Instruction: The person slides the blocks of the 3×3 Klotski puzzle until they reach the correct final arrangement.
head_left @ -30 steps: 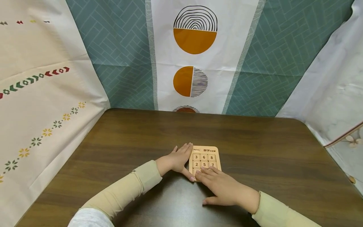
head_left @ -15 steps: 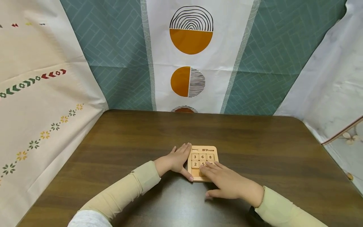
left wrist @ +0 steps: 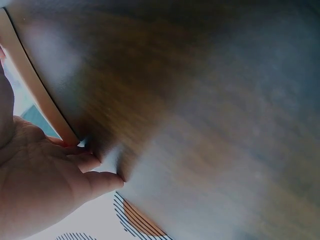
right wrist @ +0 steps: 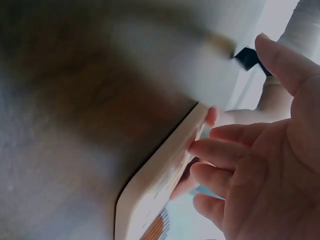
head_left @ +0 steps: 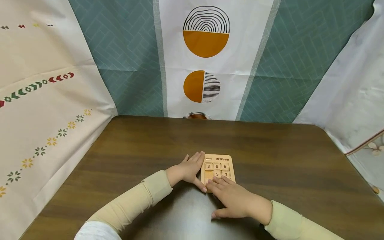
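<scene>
A light wooden number slide puzzle [head_left: 217, 159] lies flat on the table in the head view. Tiles 3, 6 and 8 fill its top row; below, the left slot [head_left: 208, 175] is bare beside tiles 5 [head_left: 217, 174] and 7. My left hand [head_left: 188, 170] rests along the puzzle's left edge with straight fingers, the thumb at the near left corner. My right hand [head_left: 235, 200] lies over the near row, its extended fingertips touching the tiles there and its thumb apart over the table. Most of that row is hidden. Both wrist views show the puzzle's frame side-on.
The dark wooden table [head_left: 144, 143] spreads around the puzzle. Behind it hangs a green and white patterned cloth [head_left: 207, 63]. A cream cloth [head_left: 45, 83] borders the left side and a pale one [head_left: 357, 96] the right.
My right hand first slid right, baring the near left slot, then came back left. Tile 2 has left the middle left slot, and a tile now partly shows below it. The left hand keeps its place.
</scene>
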The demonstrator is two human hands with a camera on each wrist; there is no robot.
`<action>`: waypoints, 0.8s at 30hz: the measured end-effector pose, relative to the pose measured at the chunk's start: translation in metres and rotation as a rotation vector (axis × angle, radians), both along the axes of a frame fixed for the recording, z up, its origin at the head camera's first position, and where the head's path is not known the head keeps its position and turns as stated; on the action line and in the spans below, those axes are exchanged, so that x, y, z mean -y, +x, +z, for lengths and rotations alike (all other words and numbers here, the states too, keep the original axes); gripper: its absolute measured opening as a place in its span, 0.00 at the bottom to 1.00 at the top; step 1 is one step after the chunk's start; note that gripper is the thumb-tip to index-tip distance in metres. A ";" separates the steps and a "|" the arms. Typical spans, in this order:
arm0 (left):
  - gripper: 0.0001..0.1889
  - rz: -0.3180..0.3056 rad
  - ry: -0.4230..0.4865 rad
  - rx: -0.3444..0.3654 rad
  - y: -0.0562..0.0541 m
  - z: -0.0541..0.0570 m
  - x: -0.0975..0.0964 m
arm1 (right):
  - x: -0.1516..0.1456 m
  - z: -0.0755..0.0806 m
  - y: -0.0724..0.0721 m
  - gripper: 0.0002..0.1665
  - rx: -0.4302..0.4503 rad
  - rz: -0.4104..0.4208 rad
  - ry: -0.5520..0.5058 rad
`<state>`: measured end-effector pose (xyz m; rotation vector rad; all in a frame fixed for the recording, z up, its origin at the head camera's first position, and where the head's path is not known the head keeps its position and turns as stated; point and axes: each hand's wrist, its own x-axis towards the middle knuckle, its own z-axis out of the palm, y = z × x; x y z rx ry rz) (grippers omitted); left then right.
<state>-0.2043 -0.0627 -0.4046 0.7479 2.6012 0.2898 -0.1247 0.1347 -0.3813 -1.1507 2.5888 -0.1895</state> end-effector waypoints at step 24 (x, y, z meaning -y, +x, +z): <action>0.71 0.003 -0.014 0.012 -0.002 0.000 0.000 | 0.000 -0.003 -0.017 0.51 0.115 -0.070 -0.080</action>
